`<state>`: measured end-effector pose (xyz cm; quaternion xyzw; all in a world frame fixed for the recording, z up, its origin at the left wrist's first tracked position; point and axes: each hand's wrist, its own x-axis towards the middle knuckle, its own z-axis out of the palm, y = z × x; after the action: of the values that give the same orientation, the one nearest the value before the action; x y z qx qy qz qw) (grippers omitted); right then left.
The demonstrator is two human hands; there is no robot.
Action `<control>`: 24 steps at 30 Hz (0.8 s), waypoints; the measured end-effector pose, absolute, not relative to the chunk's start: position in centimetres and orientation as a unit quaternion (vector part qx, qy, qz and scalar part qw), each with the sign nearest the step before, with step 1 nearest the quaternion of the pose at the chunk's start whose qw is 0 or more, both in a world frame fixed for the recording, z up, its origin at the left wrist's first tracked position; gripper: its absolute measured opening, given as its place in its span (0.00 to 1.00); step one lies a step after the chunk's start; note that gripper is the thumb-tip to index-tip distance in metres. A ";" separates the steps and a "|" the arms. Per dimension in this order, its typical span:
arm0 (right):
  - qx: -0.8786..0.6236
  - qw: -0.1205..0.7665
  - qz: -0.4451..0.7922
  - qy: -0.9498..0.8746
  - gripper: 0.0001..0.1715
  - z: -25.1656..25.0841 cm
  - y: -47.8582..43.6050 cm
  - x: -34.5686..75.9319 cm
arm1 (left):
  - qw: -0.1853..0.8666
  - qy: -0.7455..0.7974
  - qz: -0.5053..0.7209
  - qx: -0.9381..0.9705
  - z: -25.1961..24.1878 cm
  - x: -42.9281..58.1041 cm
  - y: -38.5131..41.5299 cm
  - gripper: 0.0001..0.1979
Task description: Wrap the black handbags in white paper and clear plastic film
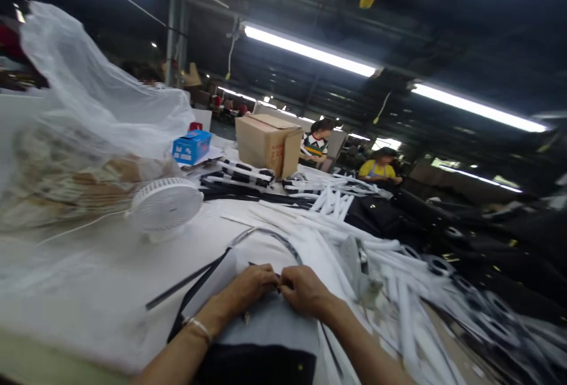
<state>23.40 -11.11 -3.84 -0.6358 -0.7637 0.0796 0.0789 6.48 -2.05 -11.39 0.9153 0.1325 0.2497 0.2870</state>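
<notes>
Two bare hands at the near middle of a pale worktable [88, 296]. The left hand [248, 286], with a pale bracelet [198, 327] at its wrist, and the right hand [305, 291] met knuckle to knuckle above a grey-and-black fabric piece [270, 326], which lay flat at the near edge beneath both forearms. The fingers of each hand were curled closed, pinching a small dark part [279, 283] between them; blur obscured its exact form. A curved dark strip [286, 242] arched just beyond the hands, and a straight dark strip [177, 287] extended to their left. Farther left stood a white fan [167, 206], in front of a filled translucent plastic bag [101, 107]. At the far side were a blue box [192, 147] and, to its right, a larger cardboard box [266, 140]. White tubular lengths [403, 308] were heaped on the right. Two other people, in striped [314, 147] and yellow [376, 169] tops, were at the far right.
</notes>
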 end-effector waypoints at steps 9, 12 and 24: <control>-0.646 0.106 0.051 -0.754 0.08 -5.8 -11.8 23.0 | 0.337 0.153 0.249 0.895 -11.0 6.6 -2.2 0.14; -0.656 0.123 0.052 -0.743 0.08 -6.4 -11.6 23.1 | 0.352 0.149 0.271 0.883 -10.0 6.4 -2.8 0.18; -0.732 0.177 0.079 -0.653 0.11 -6.2 -10.7 22.5 | 0.422 0.233 0.289 0.827 -8.9 6.6 -2.6 0.09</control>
<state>22.46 -10.74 -6.23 -0.7323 -0.6527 0.0793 0.1772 6.61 -2.63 -8.86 0.8273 0.2334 0.2887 0.4215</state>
